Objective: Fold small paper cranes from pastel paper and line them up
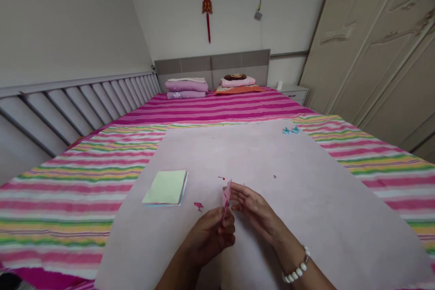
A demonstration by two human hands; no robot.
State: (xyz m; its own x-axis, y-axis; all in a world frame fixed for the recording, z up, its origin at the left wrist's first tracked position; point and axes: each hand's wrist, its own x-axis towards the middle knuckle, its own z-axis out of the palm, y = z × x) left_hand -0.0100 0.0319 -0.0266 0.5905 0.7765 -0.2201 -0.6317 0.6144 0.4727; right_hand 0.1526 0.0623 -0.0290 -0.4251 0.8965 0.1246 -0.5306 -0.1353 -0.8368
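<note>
A small piece of folded pink paper (226, 195) stands nearly edge-on above the light board. My left hand (212, 235) pinches its lower end between thumb and curled fingers. On the right side of the paper, my right hand (253, 208) has its fingers at the upper part; one fingertip shows past the paper's left edge. The right wrist wears a bracelet of white beads (297, 273). To the left lies a stack of square paper (166, 187), pale green on top with blue edges below.
The pale board (306, 217) lies on a bed with a striped cover (78, 195). Two small blue folded paper pieces (291, 130) sit at its far right corner. A pink-red mark (198, 206) shows near the stack. Folded bedding (186, 87) rests by the headboard.
</note>
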